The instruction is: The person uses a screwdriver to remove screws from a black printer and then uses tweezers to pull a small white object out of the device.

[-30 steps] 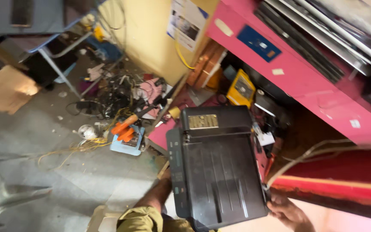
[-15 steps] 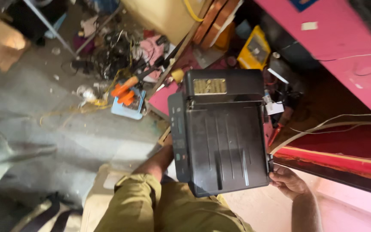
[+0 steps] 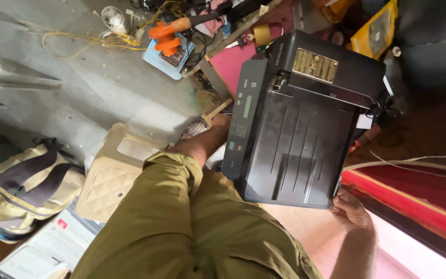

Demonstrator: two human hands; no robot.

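Right hand is curled under the near right corner of the black printer, fingers wrapped up against its lower edge, taking weight. The left hand is at the printer's left side by the control strip; only its back shows past the forearm, so I cannot tell whether it grips or merely presses. Between the two, the printer hangs in the air in front of the person's chest, lid shut, gold label plate at its far end, tilted slightly away from the body. An olive sleeve fills the foreground.

Progress, as I judge it: the printer is lifted and carried, resting on nothing; setting it down is what remains.

Further out, below the printer lies a pink board, a roll of tape and an orange-handled tool among tangled wires on the grey floor. A quilted beige case and a striped bag sit at lower left. A red shelf edge runs along the right.
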